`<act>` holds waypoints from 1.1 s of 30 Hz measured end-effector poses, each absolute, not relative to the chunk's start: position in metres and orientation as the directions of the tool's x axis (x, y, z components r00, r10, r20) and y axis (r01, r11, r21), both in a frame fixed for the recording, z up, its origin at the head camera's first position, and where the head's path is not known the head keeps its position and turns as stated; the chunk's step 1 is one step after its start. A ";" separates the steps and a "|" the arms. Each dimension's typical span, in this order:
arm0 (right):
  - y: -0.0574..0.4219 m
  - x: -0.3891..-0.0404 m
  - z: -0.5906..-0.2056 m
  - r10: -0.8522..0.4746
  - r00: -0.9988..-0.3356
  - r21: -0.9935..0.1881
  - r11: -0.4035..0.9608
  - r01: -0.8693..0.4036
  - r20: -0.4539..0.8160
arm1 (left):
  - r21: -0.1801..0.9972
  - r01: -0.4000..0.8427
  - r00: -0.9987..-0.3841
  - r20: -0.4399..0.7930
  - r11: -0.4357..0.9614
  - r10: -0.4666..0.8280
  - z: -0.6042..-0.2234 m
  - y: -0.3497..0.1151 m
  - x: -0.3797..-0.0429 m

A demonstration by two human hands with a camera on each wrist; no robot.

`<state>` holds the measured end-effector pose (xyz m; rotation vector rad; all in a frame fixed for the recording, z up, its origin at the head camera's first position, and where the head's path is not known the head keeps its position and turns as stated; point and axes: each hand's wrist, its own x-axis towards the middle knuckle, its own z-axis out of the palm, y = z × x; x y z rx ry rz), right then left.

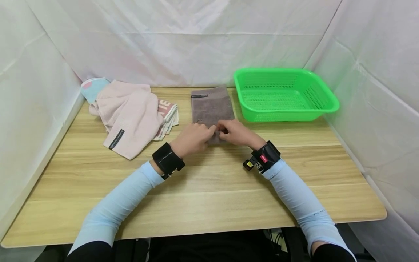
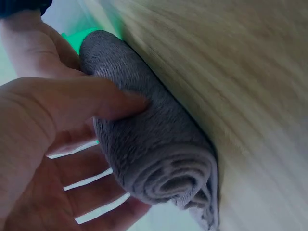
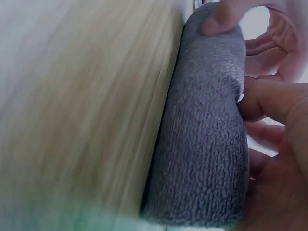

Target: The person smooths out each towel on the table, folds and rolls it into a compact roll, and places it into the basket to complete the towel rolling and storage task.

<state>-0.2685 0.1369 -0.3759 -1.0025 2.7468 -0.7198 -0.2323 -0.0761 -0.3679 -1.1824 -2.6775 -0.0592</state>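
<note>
A grey-brown towel (image 1: 214, 107) lies in the middle of the table, its far part flat with a dark label near the top left corner. Its near end is wound into a thick roll, whose spiral end (image 2: 180, 180) shows in the left wrist view. My left hand (image 1: 193, 137) grips the left part of this roll, thumb on the near side and fingers on the far side. On the right part, my right hand (image 1: 238, 133) holds the roll between thumb and bent fingers; the right wrist view shows the roll (image 3: 197, 125) lying along the tabletop.
Left of the grey-brown towel is a heaped pale pink towel (image 1: 131, 109) with a dark label. A light blue cloth (image 1: 93, 90) and a striped, lettered cloth (image 1: 168, 114) stick out from under it. A green plastic basket (image 1: 281, 115) stands at the back right. White curtains (image 1: 196, 43) surround the table.
</note>
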 end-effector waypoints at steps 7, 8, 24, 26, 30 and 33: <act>0.134 -0.254 -0.362 -0.662 -0.735 -0.217 0.703 -0.677 0.146 | 0.141 0.719 -0.693 0.075 0.680 0.717 -0.365 -0.084 -0.245; 0.133 -0.253 -0.361 -0.665 -0.733 -0.174 0.713 -0.680 0.142 | 0.164 0.712 -0.698 0.053 0.683 0.714 -0.364 -0.084 -0.247; 0.128 -0.261 -0.377 -0.652 -0.751 -0.231 0.718 -0.657 0.107 | 0.281 0.635 -0.750 0.004 0.719 0.661 -0.356 -0.086 -0.246; 0.129 -0.263 -0.378 -0.650 -0.755 -0.306 0.704 -0.641 0.086 | 0.197 0.663 -0.741 0.039 0.722 0.670 -0.354 -0.085 -0.243; 0.133 -0.268 -0.380 -0.650 -0.757 -0.417 0.672 -0.611 0.061 | -0.012 0.695 -0.714 0.106 0.719 0.692 -0.355 -0.081 -0.237; 0.135 -0.269 -0.381 -0.651 -0.757 -0.477 0.650 -0.591 0.051 | -0.118 0.694 -0.696 0.146 0.711 0.703 -0.359 -0.077 -0.234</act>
